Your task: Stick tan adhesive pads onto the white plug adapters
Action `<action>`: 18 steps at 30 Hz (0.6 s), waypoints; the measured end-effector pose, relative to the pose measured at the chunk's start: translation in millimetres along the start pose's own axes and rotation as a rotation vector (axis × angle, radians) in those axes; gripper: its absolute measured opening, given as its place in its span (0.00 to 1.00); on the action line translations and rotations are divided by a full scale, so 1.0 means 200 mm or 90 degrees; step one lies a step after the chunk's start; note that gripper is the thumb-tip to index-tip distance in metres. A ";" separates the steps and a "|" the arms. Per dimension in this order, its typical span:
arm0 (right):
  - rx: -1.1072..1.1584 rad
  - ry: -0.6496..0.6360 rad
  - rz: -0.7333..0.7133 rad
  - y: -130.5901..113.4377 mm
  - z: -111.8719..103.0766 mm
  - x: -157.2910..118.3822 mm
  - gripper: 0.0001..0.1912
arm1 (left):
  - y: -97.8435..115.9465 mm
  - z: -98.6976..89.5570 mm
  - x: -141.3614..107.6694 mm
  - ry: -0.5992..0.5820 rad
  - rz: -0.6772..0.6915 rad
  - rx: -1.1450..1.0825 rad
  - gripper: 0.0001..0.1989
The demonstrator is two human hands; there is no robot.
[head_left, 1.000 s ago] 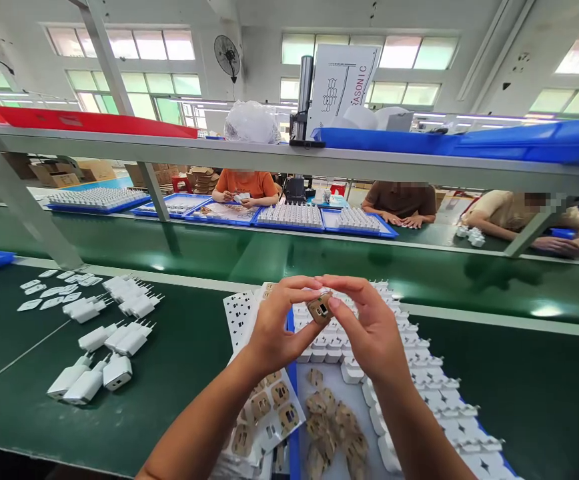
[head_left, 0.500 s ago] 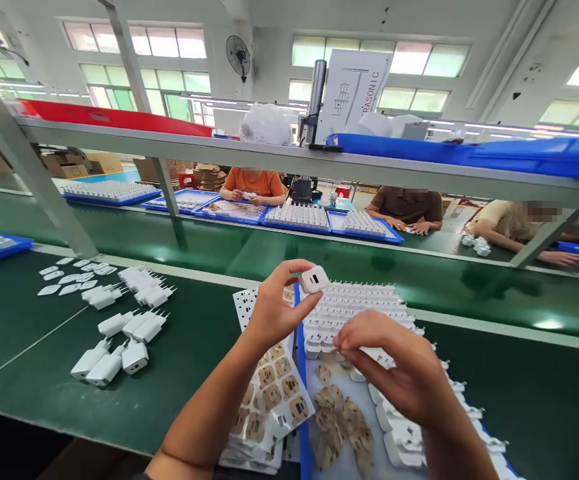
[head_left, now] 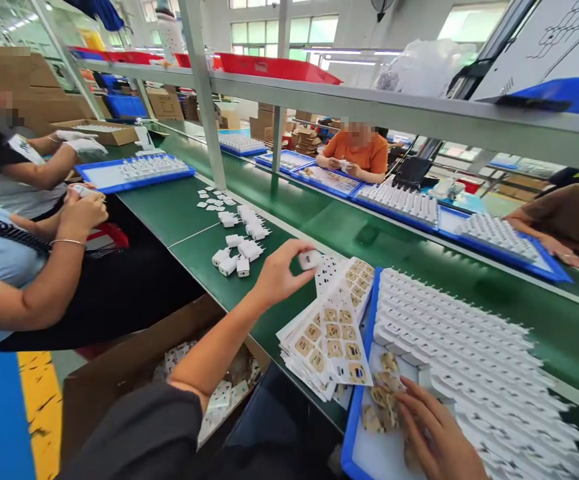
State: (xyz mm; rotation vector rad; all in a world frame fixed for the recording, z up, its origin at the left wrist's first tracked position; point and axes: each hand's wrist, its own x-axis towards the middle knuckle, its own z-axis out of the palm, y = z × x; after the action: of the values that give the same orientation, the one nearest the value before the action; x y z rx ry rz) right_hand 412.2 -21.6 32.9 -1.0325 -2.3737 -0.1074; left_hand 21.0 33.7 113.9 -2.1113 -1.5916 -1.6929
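My left hand pinches a white charger plug between thumb and fingers, raised over the left end of the sheets of tan stickers. Low in the view, my right hand has its fingers stretched out and apart, at a loose heap of peeled tan film pieces. That heap lies in the near left part of a blue-rimmed tray. Packed rows of white chargers fill most of the tray.
More white chargers lie loosely on the green bench to the left. Below the bench edge is a cardboard box holding used sheets. Co-workers sit at left and across the bench. A shelf rail crosses above.
The view has swung left and down, bringing people and the cardboard box into sight. My left hand still holds the charger; my right hand has moved from the charger rows to the film heap.
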 end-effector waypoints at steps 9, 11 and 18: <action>0.069 0.041 -0.078 -0.08 0.07 0.06 0.12 | -0.53 -0.07 -0.42 -0.036 -0.219 0.353 0.11; 0.074 0.036 -0.083 -0.07 0.08 0.05 0.13 | -0.55 -0.09 -0.45 -0.021 -0.241 0.409 0.12; 0.109 0.006 -0.081 -0.06 0.07 0.04 0.14 | -0.61 -0.14 -0.51 -0.066 -0.236 0.504 0.14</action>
State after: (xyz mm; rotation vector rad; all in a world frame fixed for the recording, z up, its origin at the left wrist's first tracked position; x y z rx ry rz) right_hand 393.2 -21.9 26.8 -0.7990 -2.3916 0.0436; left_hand -73.1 9.0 -14.8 -1.5749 -2.2750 -0.7539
